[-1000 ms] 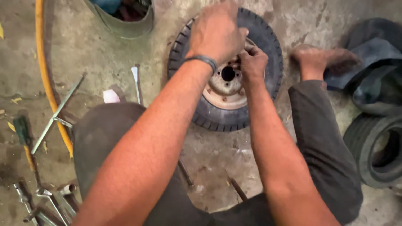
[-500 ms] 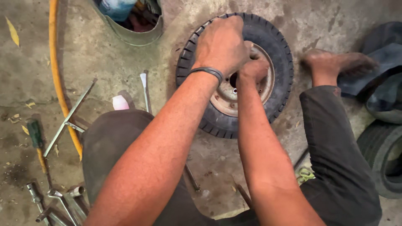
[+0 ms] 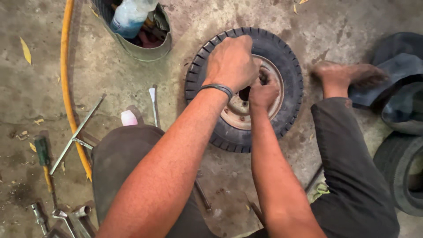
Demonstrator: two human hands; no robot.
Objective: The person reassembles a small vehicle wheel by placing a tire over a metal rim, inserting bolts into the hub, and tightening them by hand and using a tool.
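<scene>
The tyre (image 3: 246, 88) lies flat on the floor at twelve o'clock, nearer than a second ago (the head has dipped). The left hand (image 3: 231, 61) stays pressed on the tread, fingers together; the right hand (image 3: 263, 93) curls at the rim (image 3: 240, 112), grip hidden. The work goes on.

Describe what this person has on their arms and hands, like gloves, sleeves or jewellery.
Both forearms are bare, with no sleeves in view and no gloves. The left hand has a thin dark bangle around the wrist. The right hand wears nothing that shows.
</scene>
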